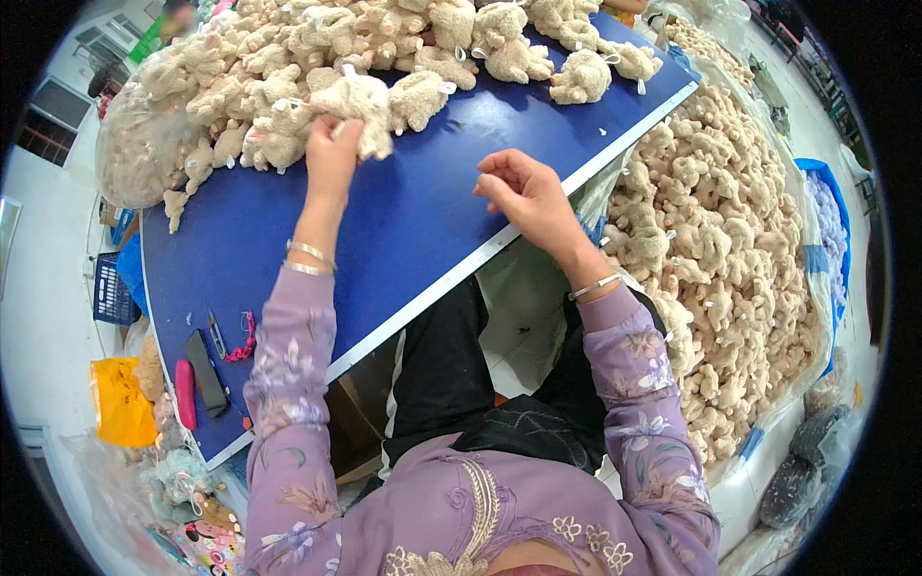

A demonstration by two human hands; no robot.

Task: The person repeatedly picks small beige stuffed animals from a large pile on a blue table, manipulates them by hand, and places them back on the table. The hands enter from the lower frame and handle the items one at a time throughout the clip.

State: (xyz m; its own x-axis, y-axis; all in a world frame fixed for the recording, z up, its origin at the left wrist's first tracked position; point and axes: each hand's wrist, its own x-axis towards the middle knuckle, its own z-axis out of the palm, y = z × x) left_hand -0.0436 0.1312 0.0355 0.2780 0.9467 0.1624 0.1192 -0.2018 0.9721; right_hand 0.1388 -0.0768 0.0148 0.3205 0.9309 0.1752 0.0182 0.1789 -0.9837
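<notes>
At eleven o'clock in the view, the left hand (331,158) is closed on a cream plush toy (355,102), by the near edge of a plush pile (322,34) on the blue table (418,216). At one o'clock hangs the right hand (523,192), fingers curled (whether they grip anything, I cannot tell). Toward three o'clock lies a heap of similar toys (730,259); at eight, snips (217,336).

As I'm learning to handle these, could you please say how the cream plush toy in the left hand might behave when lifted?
The cream plush toy is probably light, since the left hand alone holds it with its fingers. Its fleecy surface suggests softness and little slipping; its lumpy shape should discourage rolling.
</notes>
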